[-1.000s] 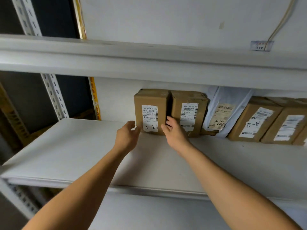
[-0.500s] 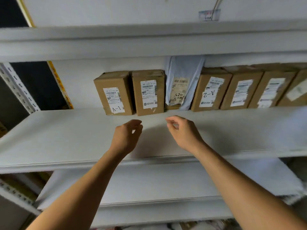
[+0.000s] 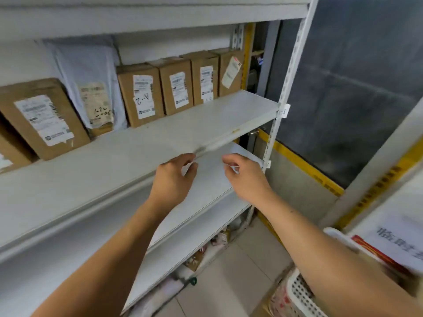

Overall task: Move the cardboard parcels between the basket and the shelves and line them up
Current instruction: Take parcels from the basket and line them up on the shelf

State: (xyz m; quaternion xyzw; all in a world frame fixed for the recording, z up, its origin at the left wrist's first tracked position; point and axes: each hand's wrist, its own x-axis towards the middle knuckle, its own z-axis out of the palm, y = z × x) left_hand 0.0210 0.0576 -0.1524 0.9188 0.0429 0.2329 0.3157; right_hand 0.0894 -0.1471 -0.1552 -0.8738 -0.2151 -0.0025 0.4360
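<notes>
Head view: left hand [image 3: 171, 179] and right hand [image 3: 246, 179] hover at the shelf [image 3: 160, 145] front edge, fingers loosely curled, holding nothing. Cardboard parcels [image 3: 158, 92] stand lined along the shelf's back; white basket [image 3: 299, 296] bottom right.

Two bare forearms, no sleeves, no watch or rings; left hand [image 3: 172, 179], right hand [image 3: 246, 177] ungloved.
</notes>
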